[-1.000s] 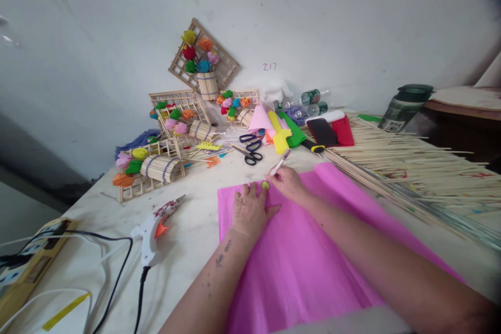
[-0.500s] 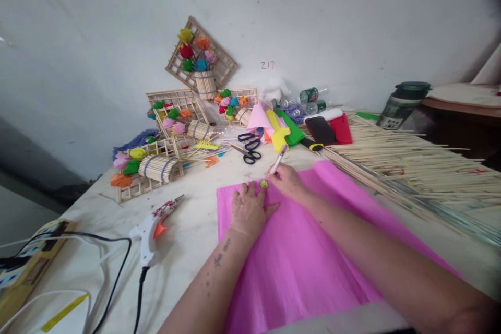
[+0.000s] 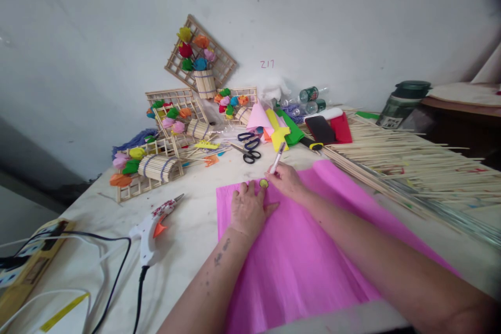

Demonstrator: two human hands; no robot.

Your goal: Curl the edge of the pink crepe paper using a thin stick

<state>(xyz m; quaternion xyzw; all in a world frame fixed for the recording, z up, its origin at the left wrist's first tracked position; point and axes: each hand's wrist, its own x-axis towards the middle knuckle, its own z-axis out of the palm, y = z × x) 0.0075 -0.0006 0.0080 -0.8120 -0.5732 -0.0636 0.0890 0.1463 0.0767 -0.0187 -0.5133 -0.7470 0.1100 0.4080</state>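
The pink crepe sheet (image 3: 297,250) is spread flat on the table (image 3: 188,240). The left hand (image 3: 247,210) is pressed on its far left corner, fingers spread and flat. A small yellow disc (image 3: 264,183) lies on the sheet just right of the left fingertips (image 3: 250,188). The right hand (image 3: 287,180), immediately right of the disc, is closed around a pen (image 3: 277,159). Scissors (image 3: 249,147) lie farther back.

Bare forearms, perhaps tattooed left (image 3: 221,257)
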